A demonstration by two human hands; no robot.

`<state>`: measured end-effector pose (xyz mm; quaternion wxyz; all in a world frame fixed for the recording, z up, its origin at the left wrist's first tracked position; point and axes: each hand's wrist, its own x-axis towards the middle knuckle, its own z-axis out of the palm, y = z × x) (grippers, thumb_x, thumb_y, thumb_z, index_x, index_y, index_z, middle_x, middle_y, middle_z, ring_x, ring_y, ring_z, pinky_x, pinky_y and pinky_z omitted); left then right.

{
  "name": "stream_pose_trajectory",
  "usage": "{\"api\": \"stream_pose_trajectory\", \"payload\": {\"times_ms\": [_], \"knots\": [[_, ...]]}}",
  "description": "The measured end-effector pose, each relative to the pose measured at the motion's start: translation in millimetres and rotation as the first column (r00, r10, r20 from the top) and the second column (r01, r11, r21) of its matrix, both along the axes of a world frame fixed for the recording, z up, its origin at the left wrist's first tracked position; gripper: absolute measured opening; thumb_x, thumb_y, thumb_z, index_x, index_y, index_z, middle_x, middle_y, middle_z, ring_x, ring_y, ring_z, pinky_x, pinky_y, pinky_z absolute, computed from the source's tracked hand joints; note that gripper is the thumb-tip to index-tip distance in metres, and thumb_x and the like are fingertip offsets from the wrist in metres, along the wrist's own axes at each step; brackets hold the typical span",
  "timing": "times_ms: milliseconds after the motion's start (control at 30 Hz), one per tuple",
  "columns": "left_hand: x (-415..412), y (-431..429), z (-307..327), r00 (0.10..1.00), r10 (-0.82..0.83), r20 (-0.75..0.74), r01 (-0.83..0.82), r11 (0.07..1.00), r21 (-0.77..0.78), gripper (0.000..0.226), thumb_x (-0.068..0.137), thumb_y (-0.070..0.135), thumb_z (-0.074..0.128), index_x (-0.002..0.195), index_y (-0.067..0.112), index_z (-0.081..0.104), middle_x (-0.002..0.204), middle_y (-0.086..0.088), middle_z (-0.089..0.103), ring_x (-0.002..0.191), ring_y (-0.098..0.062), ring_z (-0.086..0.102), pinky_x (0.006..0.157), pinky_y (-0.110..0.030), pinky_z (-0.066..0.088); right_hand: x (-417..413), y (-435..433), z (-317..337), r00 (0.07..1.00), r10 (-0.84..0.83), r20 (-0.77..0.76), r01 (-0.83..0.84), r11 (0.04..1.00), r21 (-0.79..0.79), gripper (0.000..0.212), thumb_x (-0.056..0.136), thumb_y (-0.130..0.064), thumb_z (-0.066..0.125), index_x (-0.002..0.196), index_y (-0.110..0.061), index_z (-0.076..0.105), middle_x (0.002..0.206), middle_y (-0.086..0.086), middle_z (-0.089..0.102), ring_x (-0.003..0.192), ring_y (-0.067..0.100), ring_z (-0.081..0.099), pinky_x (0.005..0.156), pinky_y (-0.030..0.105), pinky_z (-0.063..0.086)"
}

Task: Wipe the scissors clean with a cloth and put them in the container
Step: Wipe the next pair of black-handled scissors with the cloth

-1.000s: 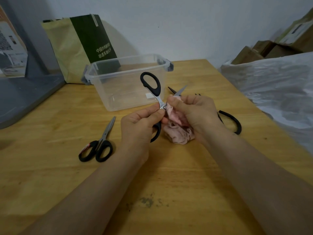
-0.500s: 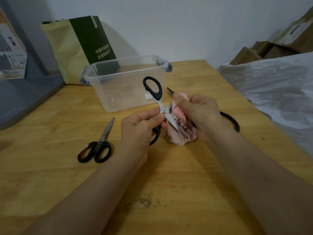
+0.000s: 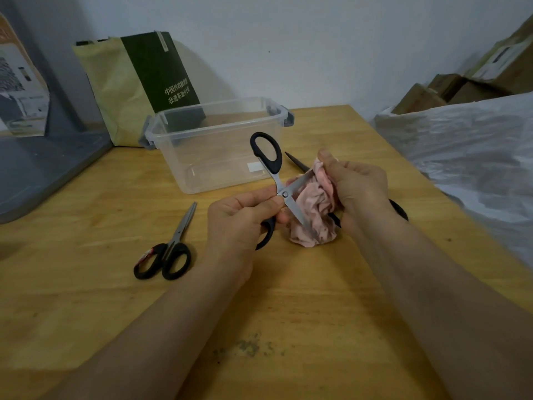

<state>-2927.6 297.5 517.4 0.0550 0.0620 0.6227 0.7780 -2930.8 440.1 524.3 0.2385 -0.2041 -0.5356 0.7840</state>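
Head view: a pale wooden tabletop (image 3: 86, 226) fills the frame, with a dark smudge (image 3: 248, 347) at 6 o'clock and a white wall (image 3: 288, 39) behind. Dead centre, the left hand (image 3: 239, 220) has its grip pinched on the held scissors (image 3: 277, 177) at the pivot, blades splayed apart, one black loop pointing to 12 o'clock. The right hand (image 3: 357, 186) has its grip curled round the bunched pink cloth (image 3: 314, 215), which is pressed against the blades. The clear container (image 3: 178, 157) sits at 11 o'clock, lid off. A second pair of scissors (image 3: 170, 246) lies closed at 8 o'clock, and a third pair (image 3: 297, 163) peeks out behind the right hand. A green-and-yellow bag (image 3: 138, 82) leans on the wall at 11, crinkled plastic sheeting (image 3: 461, 145) is at 3, and cardboard boxes (image 3: 450, 88) are at 2.
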Motion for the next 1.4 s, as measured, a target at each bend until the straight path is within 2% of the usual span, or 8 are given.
{"api": "stream_pose_trajectory", "payload": {"times_ms": [233, 367, 533, 667, 867, 1000, 1267, 1400], "knots": [[-12, -11, 5, 0.907, 0.318, -0.274, -0.323, 0.946, 0.03, 0.021, 0.086, 0.001, 0.063, 0.102, 0.014, 0.069, 0.076, 0.001, 0.068, 0.064, -0.003, 0.062, 0.063, -0.013, 0.051, 3, 9, 1, 0.998, -0.012, 0.058, 0.014, 0.999, -0.033, 0.025, 0.084, -0.026, 0.07, 0.072, -0.005, 0.067, 0.069, 0.01, 0.071, 0.061, 0.019, 0.07, 0.063, 0.032, 0.059], [-24, -21, -12, 0.567, 0.057, -0.822, -0.53, 0.788, -0.312, 0.034, 0.083, 0.006, 0.054, 0.114, 0.015, 0.065, 0.103, 0.001, 0.06, 0.086, -0.003, 0.054, 0.074, -0.012, 0.047, 6, 1, 5, 0.967, 0.253, 0.031, -0.248, 0.963, -0.108, 0.019, 0.081, -0.02, 0.072, 0.078, -0.001, 0.067, 0.067, 0.01, 0.07, 0.065, 0.022, 0.068, 0.068, 0.035, 0.058], [-36, -29, -21, 0.472, -0.186, -0.862, -0.552, 0.7, -0.454, 0.039, 0.081, 0.011, 0.044, 0.111, 0.007, 0.069, 0.105, -0.008, 0.061, 0.091, -0.006, 0.055, 0.075, -0.012, 0.048, 9, 5, 5, 0.906, 0.417, 0.065, -0.395, 0.893, -0.217, 0.054, 0.059, -0.051, 0.073, 0.094, -0.01, 0.071, 0.087, 0.008, 0.073, 0.083, 0.022, 0.069, 0.078, 0.036, 0.055], [-39, -31, -22, 0.491, -0.161, -0.856, -0.555, 0.7, -0.45, 0.035, 0.08, -0.001, 0.053, 0.109, 0.006, 0.069, 0.106, -0.009, 0.062, 0.09, -0.014, 0.061, 0.074, -0.025, 0.055, 12, 6, 3, 0.882, 0.46, 0.103, -0.45, 0.887, -0.101, 0.029, 0.062, -0.025, 0.077, 0.081, -0.005, 0.07, 0.071, 0.007, 0.069, 0.061, 0.016, 0.065, 0.059, 0.028, 0.053], [-26, -22, -5, 0.922, 0.3, -0.243, -0.351, 0.915, -0.2, 0.062, 0.076, -0.005, 0.072, 0.128, 0.02, 0.049, 0.12, 0.002, 0.054, 0.093, -0.008, 0.063, 0.08, -0.024, 0.055, 9, 5, -4, 0.87, 0.482, 0.103, -0.487, 0.873, 0.03, 0.022, 0.059, -0.015, 0.073, 0.073, 0.001, 0.07, 0.072, 0.012, 0.07, 0.064, 0.019, 0.065, 0.062, 0.026, 0.055], [-30, -25, 5, 0.96, 0.003, 0.281, -0.097, 0.941, 0.323, 0.038, 0.082, -0.008, 0.061, 0.119, -0.008, 0.055, 0.093, -0.018, 0.071, 0.082, -0.02, 0.071, 0.072, -0.027, 0.059, 6, 7, -8, 0.877, 0.469, 0.102, -0.475, 0.879, 0.046, 0.026, 0.059, -0.016, 0.072, 0.079, 0.0, 0.07, 0.08, 0.014, 0.071, 0.072, 0.02, 0.066, 0.069, 0.028, 0.056], [-24, -23, 4, 0.988, 0.043, 0.147, -0.055, 0.996, 0.074, 0.013, 0.086, -0.005, 0.058, 0.094, 0.004, 0.063, 0.081, -0.01, 0.074, 0.077, -0.018, 0.072, 0.045, -0.019, 0.045, 7, 21, -2, 0.989, -0.136, -0.057, 0.148, 0.895, 0.42, 0.021, 0.085, -0.021, 0.07, 0.105, -0.015, 0.071, 0.1, 0.004, 0.071, 0.087, 0.011, 0.069, 0.073, 0.027, 0.057], [-22, -20, 1, 0.991, -0.005, 0.132, 0.0, 0.999, 0.036, 0.014, 0.084, -0.005, 0.06, 0.093, 0.004, 0.067, 0.085, -0.011, 0.074, 0.085, -0.023, 0.072, 0.053, -0.021, 0.051, 11, -5, -2, 0.991, 0.062, -0.121, 0.045, 0.694, 0.719, 0.024, 0.083, -0.032, 0.069, 0.106, -0.024, 0.071, 0.11, -0.009, 0.058, 0.098, -0.003, 0.055, 0.082, 0.009, 0.047]]}}
